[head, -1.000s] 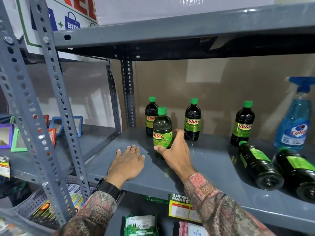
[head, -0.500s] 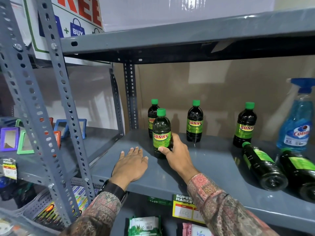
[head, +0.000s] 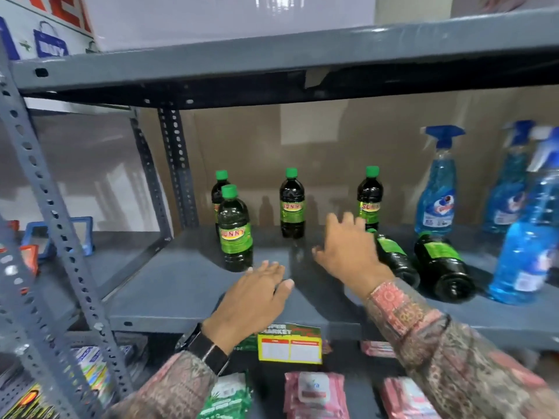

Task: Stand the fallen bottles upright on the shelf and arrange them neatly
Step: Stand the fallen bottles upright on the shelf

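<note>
Dark bottles with green caps and green labels stand on the grey shelf (head: 169, 285): a front one (head: 235, 234), one right behind it (head: 218, 189), a middle one (head: 292, 204) and a right one (head: 369, 196). Two more lie on their sides, bases toward me: a left fallen bottle (head: 396, 258) and a right fallen bottle (head: 443, 267). My right hand (head: 348, 249) hovers with fingers spread just left of the left fallen bottle, partly covering its neck, holding nothing. My left hand (head: 257, 294) rests flat and open on the shelf near the front bottle.
Blue spray bottles stand at the right: one at the back (head: 437, 189), another behind (head: 508, 192), a blurred near one (head: 532, 237). The upper shelf (head: 302, 55) hangs low overhead. A perforated upright (head: 60, 225) rises at left. A price tag (head: 290, 343) hangs on the front edge.
My right hand has let go of the front upright bottle and moved right to the left fallen bottle. The view has shifted right. My left hand stays flat on the shelf.
</note>
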Demonstrator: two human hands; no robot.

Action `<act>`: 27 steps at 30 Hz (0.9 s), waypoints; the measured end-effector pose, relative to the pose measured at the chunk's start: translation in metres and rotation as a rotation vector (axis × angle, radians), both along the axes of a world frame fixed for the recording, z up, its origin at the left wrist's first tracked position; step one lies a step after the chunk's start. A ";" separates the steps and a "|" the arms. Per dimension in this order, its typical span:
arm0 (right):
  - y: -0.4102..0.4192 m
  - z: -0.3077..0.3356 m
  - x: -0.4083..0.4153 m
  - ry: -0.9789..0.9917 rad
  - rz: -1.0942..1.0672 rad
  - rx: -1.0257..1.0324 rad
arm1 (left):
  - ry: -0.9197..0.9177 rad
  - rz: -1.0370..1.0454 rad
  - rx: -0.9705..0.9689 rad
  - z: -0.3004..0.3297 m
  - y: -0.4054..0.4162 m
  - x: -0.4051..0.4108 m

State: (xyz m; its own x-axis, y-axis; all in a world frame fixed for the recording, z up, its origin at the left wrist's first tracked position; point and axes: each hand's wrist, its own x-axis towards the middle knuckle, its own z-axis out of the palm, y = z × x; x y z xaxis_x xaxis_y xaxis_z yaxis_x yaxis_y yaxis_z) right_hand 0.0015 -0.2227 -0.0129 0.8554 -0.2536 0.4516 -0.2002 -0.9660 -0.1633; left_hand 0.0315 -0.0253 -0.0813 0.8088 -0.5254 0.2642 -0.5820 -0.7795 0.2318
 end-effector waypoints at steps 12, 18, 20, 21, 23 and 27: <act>-0.057 -0.008 -0.009 0.138 -0.253 0.065 | 0.098 0.102 0.124 -0.017 -0.005 0.018; -0.030 -0.009 0.013 0.115 -0.025 0.374 | 0.095 0.113 0.120 -0.015 -0.005 0.014; -0.018 -0.011 0.022 0.045 0.065 0.500 | 0.097 0.114 0.120 -0.013 -0.006 0.012; -0.012 -0.013 0.026 -0.003 0.109 0.569 | 0.096 0.114 0.120 -0.013 -0.006 0.011; 0.000 -0.017 0.034 -0.106 0.210 0.732 | 0.092 0.119 0.119 -0.012 -0.006 0.009; 0.014 -0.022 0.044 -0.269 0.424 1.001 | 0.082 0.132 0.114 -0.010 -0.005 0.007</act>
